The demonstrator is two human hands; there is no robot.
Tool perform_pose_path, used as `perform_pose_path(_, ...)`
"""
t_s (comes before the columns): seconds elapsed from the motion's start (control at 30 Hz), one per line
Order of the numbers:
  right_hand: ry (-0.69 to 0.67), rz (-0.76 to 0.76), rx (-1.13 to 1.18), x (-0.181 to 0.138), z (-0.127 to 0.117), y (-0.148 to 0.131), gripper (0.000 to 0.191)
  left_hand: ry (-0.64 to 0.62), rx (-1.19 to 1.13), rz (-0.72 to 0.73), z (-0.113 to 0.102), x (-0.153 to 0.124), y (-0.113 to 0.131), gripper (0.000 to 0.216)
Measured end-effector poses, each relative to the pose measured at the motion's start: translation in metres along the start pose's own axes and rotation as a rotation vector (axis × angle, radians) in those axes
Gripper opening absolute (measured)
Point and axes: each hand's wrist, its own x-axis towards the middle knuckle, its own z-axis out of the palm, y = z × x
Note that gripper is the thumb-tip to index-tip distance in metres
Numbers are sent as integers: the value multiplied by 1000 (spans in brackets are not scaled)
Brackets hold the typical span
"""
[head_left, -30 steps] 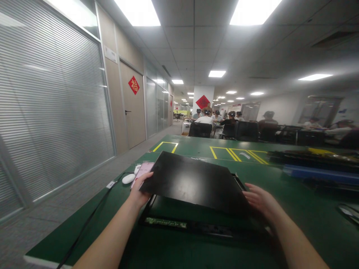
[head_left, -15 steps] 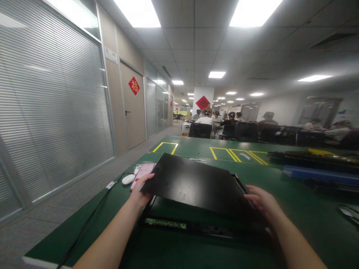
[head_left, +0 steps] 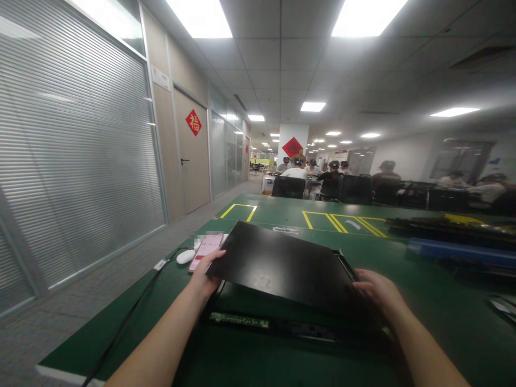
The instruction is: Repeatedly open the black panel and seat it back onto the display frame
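Observation:
A thin, flat black panel [head_left: 274,263] is tilted over a black frame [head_left: 344,263] on the green table. My left hand [head_left: 207,275] grips the panel's left edge, thumb on top and fingers underneath. At the opposite side, my right hand [head_left: 377,290] is closed along the panel's right edge, close against the frame; its lower fingers are blurred and partly hidden. Below the panel's near edge, a strip of green circuit board [head_left: 239,321] shows in the frame's front bar. The panel hides most of the frame's inside.
Beside my left hand lie a phone [head_left: 205,253] and a white mouse [head_left: 186,257]. A black cable [head_left: 131,312] crosses the table's left side. Dark parts [head_left: 435,226] and a blue strip [head_left: 455,250] lie at right. Yellow tape [head_left: 336,223] marks the far side. People sit beyond.
Almost nothing differs. The view has shifted slightly, and both hands keep their places at the panel's edges.

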Motion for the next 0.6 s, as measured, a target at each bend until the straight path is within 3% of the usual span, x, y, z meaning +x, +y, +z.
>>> perform_pose_path(0.3,38,3,-11,-3,0,-2,53,-61,2,6,-5,5,-3,25)
perform_pose_path(0.6,51,-14,-18,-1,-1,2,51,-35,15,-22,-1,3,-2,20)
